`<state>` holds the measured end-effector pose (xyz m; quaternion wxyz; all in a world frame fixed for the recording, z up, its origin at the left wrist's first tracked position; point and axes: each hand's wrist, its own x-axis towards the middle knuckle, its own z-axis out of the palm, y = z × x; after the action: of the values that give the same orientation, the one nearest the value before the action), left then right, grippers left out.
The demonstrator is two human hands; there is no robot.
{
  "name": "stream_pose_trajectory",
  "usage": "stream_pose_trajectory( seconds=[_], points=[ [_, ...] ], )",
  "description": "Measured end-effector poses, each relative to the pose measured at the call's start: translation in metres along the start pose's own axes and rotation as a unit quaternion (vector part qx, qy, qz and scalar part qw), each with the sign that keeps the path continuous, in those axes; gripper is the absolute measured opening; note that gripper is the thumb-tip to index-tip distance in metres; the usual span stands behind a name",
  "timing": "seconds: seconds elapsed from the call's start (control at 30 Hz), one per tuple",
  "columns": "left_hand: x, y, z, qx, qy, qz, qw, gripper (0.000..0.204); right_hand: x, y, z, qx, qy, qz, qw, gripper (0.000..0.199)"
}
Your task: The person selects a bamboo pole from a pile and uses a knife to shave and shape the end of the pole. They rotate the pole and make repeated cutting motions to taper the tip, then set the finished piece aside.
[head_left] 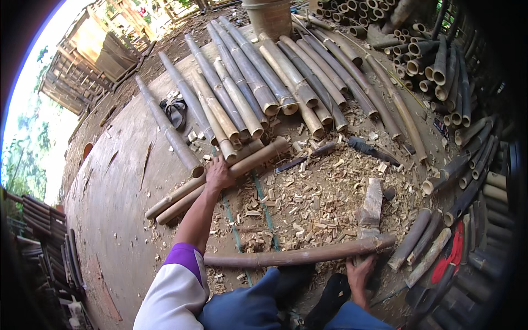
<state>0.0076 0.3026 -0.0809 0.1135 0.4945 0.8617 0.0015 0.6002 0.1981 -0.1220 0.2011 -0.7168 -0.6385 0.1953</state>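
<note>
A long brown bamboo pole (297, 257) lies crosswise just in front of my knees, its right end against a pale wooden block (372, 203). My right hand (360, 275) touches it near that end from the near side — I cannot tell whether the fingers close around it. My left hand (219, 173) reaches forward and lies over a pair of bamboo poles (258, 160) set side by side on a slant; how firmly it grips, I cannot tell. Wood chips (308, 203) cover the ground between my hands and around the block. Beyond the pair, a row of bamboo poles (239, 66) lies fanned out, with a large tan container (268, 16) behind. On my right — near stacked bamboo pieces (487, 148) — lies a red object (455, 256).
</note>
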Motion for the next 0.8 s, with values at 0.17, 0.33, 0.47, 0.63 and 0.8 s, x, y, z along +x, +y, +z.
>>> stream_pose_trajectory(
  seconds=[0.17, 0.33, 0.47, 0.63, 0.8],
  points=[
    [-0.065, 0.015, -0.01, 0.042, -0.096, 0.111, 0.988, 0.091, 0.002, -0.005, -0.008, 0.034, -0.046, 0.032, 0.998, 0.087],
    [-0.135, 0.07, -0.087, 0.033, -0.077, 0.323, 0.943, 0.071, -0.005, 0.001, 0.003, 0.111, -0.02, 0.048, 0.992, 0.095],
    [-0.076, 0.096, -0.136, 0.091, -0.01, 0.436, 0.895, 0.066, -0.008, 0.028, 0.013, -0.036, 0.02, -0.02, 0.999, 0.099],
    [0.055, 0.061, -0.138, 0.212, 0.04, 0.464, 0.859, 0.099, -0.001, -0.009, -0.01, 0.083, -0.038, 0.037, 0.995, 0.095],
    [0.144, -0.002, -0.12, 0.302, 0.26, 0.329, 0.856, 0.081, -0.003, 0.001, 0.003, 0.014, -0.014, -0.027, 0.999, 0.091]
  ],
)
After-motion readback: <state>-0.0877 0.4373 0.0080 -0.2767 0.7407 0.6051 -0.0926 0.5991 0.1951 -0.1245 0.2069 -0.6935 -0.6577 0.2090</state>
